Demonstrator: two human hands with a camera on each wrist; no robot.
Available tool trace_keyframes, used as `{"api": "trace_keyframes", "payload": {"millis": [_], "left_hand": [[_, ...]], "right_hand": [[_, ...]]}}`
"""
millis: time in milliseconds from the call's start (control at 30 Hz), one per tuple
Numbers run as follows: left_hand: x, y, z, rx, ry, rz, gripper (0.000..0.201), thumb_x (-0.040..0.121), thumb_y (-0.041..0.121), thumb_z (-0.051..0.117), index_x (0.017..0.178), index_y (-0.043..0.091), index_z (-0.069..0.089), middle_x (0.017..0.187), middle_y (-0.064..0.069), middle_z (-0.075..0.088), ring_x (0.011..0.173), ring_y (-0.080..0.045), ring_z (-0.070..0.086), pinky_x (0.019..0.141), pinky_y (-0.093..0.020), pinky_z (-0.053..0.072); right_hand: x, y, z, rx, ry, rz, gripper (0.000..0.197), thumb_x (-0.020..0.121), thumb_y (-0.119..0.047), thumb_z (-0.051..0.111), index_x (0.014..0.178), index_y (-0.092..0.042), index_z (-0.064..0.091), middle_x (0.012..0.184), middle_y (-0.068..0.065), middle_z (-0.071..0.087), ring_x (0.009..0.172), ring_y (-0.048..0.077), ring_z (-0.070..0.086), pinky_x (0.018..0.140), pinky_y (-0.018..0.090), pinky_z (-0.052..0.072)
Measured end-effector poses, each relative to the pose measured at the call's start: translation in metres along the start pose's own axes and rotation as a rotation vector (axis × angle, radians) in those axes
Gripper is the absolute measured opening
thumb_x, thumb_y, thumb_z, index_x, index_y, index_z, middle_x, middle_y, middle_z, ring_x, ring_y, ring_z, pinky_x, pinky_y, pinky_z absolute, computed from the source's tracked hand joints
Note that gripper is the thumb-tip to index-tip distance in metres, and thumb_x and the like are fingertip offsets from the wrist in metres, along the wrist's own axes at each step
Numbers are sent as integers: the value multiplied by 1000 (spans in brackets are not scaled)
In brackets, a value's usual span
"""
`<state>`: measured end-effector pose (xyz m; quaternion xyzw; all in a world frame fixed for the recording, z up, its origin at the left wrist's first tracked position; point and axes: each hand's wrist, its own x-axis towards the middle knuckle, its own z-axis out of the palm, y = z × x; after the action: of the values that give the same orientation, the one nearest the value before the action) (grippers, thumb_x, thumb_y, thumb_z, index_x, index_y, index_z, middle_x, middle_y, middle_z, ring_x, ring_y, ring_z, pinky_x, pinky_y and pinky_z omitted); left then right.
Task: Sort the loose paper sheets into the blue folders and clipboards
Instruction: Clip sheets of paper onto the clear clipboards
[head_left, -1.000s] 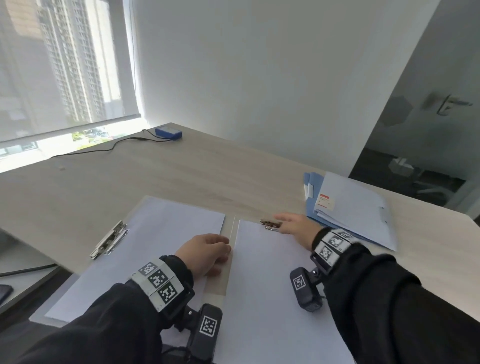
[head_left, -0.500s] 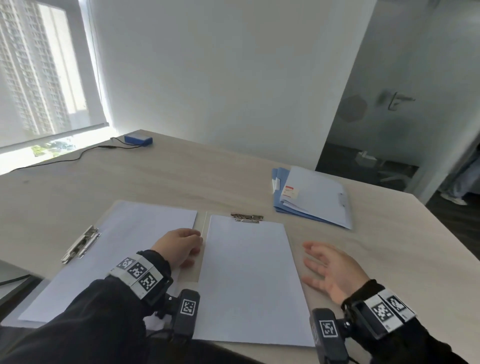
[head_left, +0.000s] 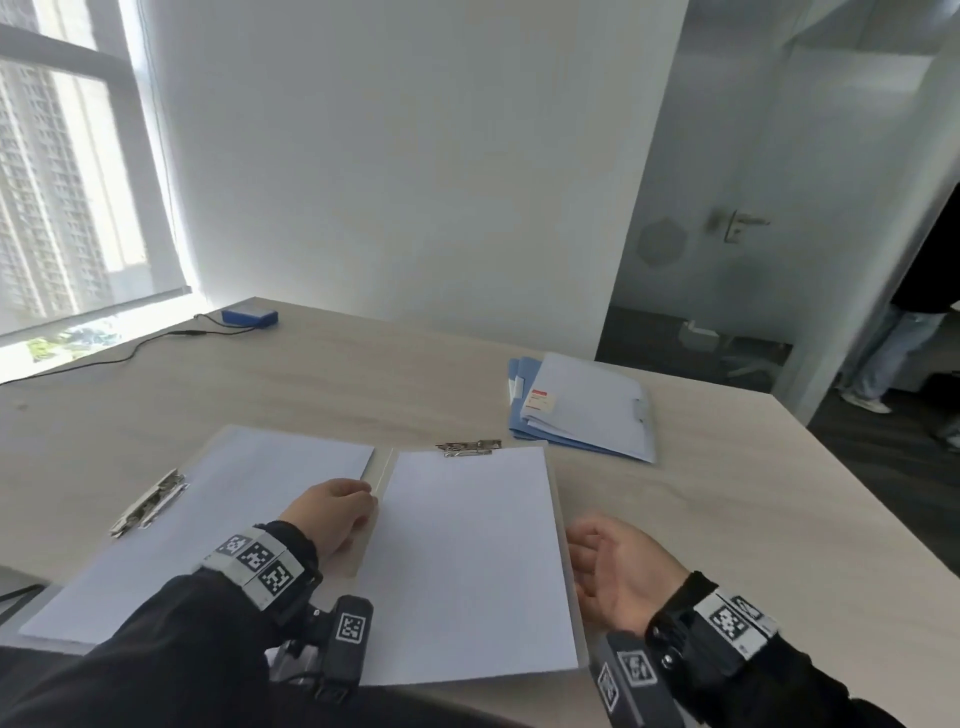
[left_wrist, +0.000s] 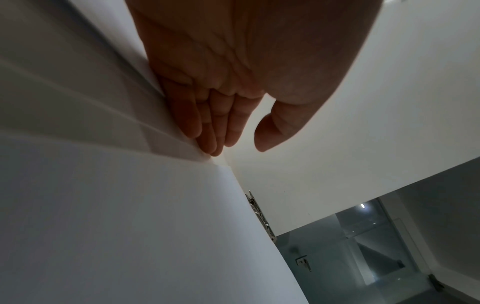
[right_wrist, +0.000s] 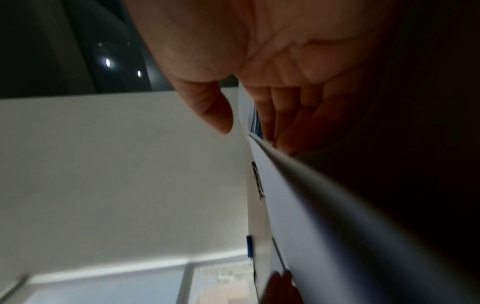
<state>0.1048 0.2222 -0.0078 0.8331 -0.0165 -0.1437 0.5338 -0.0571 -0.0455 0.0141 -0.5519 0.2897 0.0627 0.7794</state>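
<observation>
Two bare hands flank the near white-papered clipboard (head_left: 467, 561) on the table: left hand (head_left: 332, 512) rests straight-fingered on its edge; right hand (head_left: 618, 571), fingers relaxed, slides under. Only the head view shows the blue folders (head_left: 582, 410).

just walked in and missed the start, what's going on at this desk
A person is sorting paper at a wooden desk. Two clipboards lie side by side, each with a white sheet on it. The left hand rests at the left edge of the nearer clipboard; the right hand is at its right edge, palm turned in, fingers relaxed. The other clipboard lies to the left. A stack of blue folders waits further back.
</observation>
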Motion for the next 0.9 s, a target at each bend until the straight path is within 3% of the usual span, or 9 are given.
{"api": "trace_keyframes", "payload": {"millis": [133,233,367,567,633,733,800,900], "left_hand": [[-3,1,-1,-88,10,-9,23,88,20,59,109,15,69,98,-11,72,83,-24,64,76,-33,51],[-15,7,3,-192,-12,24,15,90,18,57,101,17,69,106,-8,71,103,-24,65,82,-38,53],[-47,25,12,-318,-101,145,19,94,14,53,100,15,71,102,-5,75,100,-22,68,79,-36,54],[-81,42,24,-529,-299,231,24,95,10,51,85,6,72,84,-13,74,68,-19,65,55,-29,43],[-79,38,27,-534,-305,194,24,95,15,52,85,5,71,81,-14,71,65,-19,63,52,-28,42],[-63,25,30,-519,-323,9,30,93,36,55,92,9,68,84,-10,70,70,-20,66,54,-29,46],[-50,21,31,-585,-338,-116,44,90,51,52,105,11,64,96,-7,71,83,-23,70,61,-33,51],[-33,25,32,-764,-293,-116,56,87,59,53,123,16,50,119,-10,66,103,-33,68,70,-41,56]], "right_hand": [[-6,20,13,-245,-111,-160,37,83,-24,61,119,-17,66,115,12,73,105,36,68,80,43,54],[-7,22,19,-225,-173,-287,43,84,-10,52,126,-18,60,118,9,73,110,31,68,93,47,53],[-8,6,11,-120,-162,-409,39,94,4,43,126,-10,61,118,16,72,108,37,67,84,44,54],[-16,-13,-4,72,-91,-613,48,96,6,37,128,-20,61,119,10,72,107,32,67,84,42,53],[-17,-19,-13,157,-43,-613,46,97,2,38,126,-24,62,115,6,73,100,28,68,70,36,55],[-16,-20,-24,231,69,-597,38,98,-6,41,117,-29,63,103,2,71,77,21,65,46,26,46],[-15,-17,-30,255,86,-599,35,98,-8,42,115,-30,63,100,1,70,74,20,64,44,25,46],[-16,-11,-36,240,45,-585,36,99,-8,42,115,-32,64,99,-2,73,79,20,66,45,26,47]]}}
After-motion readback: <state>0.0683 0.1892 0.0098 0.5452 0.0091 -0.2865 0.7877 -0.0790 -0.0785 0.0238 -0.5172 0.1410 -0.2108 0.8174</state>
